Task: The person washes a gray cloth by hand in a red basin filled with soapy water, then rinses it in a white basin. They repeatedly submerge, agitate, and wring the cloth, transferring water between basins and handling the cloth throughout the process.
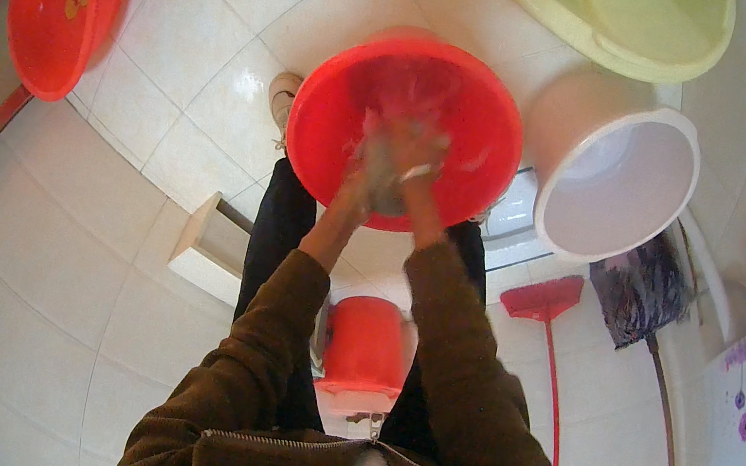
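Observation:
Both of my hands are down inside a red plastic basin point(320, 128) that stands on the floor between my feet. My left hand point(373, 152) and my right hand point(423, 146) are close together and blurred by motion. A pale band circles my right wrist. Around and between the hands is a blurred greyish-green mass point(388, 195), perhaps wet cloth. Whether the fingers are closed on it cannot be made out. Beyond the hands, pale streaks that look like splashing water show against the basin's far inner wall.
A white bucket point(616, 192) stands right of the basin, with a pale yellow-green tub point(639, 55) behind it. Another red basin point(48, 8) is far left. A red broom point(543, 298) and a dark dustpan point(640, 293) are at right. A red bucket-like container point(366, 343) is between my legs.

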Demonstrator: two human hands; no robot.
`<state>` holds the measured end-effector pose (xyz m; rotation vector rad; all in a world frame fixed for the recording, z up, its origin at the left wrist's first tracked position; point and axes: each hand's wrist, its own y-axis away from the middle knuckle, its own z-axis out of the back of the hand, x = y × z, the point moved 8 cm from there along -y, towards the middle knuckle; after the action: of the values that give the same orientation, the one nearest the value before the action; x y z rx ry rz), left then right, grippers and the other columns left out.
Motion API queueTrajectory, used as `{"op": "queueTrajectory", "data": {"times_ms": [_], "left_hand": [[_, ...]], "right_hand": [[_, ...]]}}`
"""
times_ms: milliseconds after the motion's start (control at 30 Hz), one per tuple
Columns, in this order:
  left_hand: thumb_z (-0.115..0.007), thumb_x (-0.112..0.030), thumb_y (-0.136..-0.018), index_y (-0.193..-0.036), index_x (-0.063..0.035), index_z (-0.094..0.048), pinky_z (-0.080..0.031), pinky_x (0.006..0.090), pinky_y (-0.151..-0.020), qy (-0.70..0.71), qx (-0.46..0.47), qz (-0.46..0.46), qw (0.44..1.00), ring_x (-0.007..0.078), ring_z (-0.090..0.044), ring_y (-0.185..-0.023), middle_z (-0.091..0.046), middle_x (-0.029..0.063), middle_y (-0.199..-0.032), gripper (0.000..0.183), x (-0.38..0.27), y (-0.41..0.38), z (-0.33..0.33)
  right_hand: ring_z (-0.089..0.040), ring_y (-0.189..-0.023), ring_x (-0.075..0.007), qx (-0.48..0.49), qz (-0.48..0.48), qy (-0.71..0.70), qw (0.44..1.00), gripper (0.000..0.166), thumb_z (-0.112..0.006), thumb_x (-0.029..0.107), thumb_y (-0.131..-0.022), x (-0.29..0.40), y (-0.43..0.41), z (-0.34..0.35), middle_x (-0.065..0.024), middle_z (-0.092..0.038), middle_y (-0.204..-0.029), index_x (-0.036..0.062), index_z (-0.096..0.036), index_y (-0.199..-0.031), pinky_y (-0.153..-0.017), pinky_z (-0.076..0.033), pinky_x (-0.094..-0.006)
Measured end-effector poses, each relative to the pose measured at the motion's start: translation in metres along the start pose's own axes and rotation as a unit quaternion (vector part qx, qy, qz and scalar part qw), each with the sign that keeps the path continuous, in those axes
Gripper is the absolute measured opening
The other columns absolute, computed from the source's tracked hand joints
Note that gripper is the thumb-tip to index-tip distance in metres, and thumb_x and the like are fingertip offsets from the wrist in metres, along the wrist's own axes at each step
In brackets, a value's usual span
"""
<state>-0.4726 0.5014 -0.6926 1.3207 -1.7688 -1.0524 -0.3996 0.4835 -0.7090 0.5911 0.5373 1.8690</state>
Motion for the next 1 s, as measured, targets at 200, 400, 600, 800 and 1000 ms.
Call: {"op": "queueTrajectory", "data": {"times_ms": [200,400,600,800,1000], "left_hand": [[-0.041,-0.03,-0.092,-0.128,-0.0083,-0.034,-0.044,0.0352,-0.088,-0.137,-0.139,-0.009,0.981,0.0205,-0.051,-0.106,-0.047,0.006,-0.123,0.042,0.017,-0.007,0.037],[-0.046,-0.032,-0.089,-0.129,-0.0111,-0.034,-0.042,0.0347,-0.09,-0.095,-0.008,-0.041,0.995,0.0208,-0.049,-0.108,-0.046,0.0057,-0.122,0.046,0.011,-0.017,0.045],[-0.051,-0.044,-0.085,-0.132,-0.0159,-0.03,-0.032,0.0401,-0.097,-0.134,-0.104,-0.117,0.979,0.02,-0.036,-0.12,-0.038,0.0027,-0.13,0.058,-0.028,-0.003,0.024],[-0.056,-0.052,-0.079,-0.137,-0.018,-0.022,-0.021,0.0506,-0.1,-0.128,-0.139,-0.038,0.981,0.0239,-0.018,-0.129,-0.022,0.0013,-0.141,0.076,-0.038,0.003,0.044],[-0.06,-0.047,-0.078,-0.134,-0.0143,-0.03,-0.034,0.0428,-0.095,-0.047,-0.068,0.06,0.995,0.024,-0.036,-0.119,-0.036,0.005,-0.133,0.072,-0.037,0.002,0.048]], "right_hand": [[-0.057,-0.086,-0.0308,-0.039,-0.071,-0.256,0.963,0.036,-0.052,0.033,-0.081,-0.018,0.044,0.018,-0.013,-0.06,-0.097,0.0102,-0.055,-0.109,-0.072,-0.043,-0.0484],[-0.055,-0.088,-0.0287,-0.174,-0.038,-0.25,0.952,0.031,-0.055,0.031,-0.078,0.008,0.03,0.043,-0.0099,-0.058,-0.1,0.0124,-0.057,-0.102,-0.07,-0.042,-0.0458],[-0.055,-0.091,-0.0302,0.043,-0.102,-0.326,0.939,0.036,-0.06,0.032,-0.074,-0.079,-0.039,-0.045,-0.0129,-0.057,-0.102,0.0112,-0.058,-0.102,-0.074,-0.042,-0.0453],[-0.054,-0.093,-0.0316,0.119,-0.116,-0.396,0.903,0.041,-0.065,0.033,-0.07,-0.083,-0.068,-0.078,-0.0159,-0.056,-0.105,0.0101,-0.059,-0.103,-0.078,-0.043,-0.0447],[-0.054,-0.095,-0.0331,0.069,-0.01,-0.481,0.874,0.046,-0.07,0.034,-0.066,0.017,0.03,-0.005,-0.0188,-0.055,-0.108,0.009,-0.06,-0.103,-0.083,-0.043,-0.0442]]}}
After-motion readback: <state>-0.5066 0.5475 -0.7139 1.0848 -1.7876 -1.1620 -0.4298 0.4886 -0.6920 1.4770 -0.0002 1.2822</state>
